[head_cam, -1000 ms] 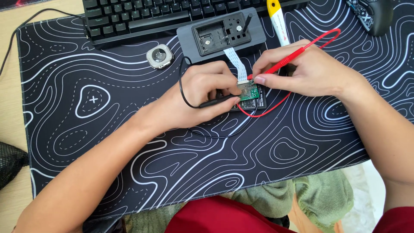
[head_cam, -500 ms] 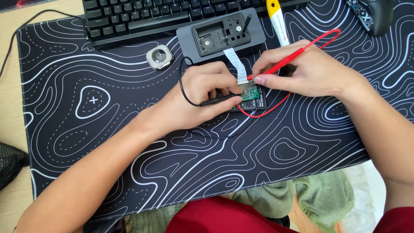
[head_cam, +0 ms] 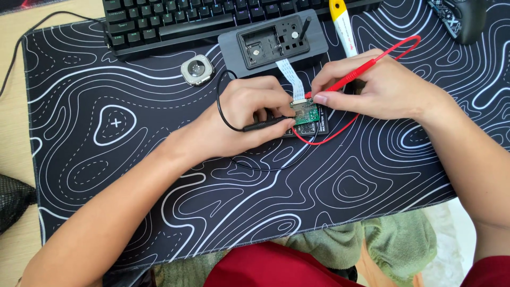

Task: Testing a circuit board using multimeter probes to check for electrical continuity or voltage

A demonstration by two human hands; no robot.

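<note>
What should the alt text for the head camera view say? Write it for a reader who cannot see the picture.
Two bare hands press test probes onto a small green circuit board on a black desk mat with white contour lines: the left hand holds a black probe, the right hand a red probe. Behind lie a grey opened casing, a keyboard and a watch body.

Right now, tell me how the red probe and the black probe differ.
The red probe is pinched in the right hand and slants down leftward; the black probe lies nearly level under the left hand. The red probe's lead loops below the green circuit board and up behind the right hand; the black probe's lead arcs around the left hand. Both tips meet at that board.
</note>
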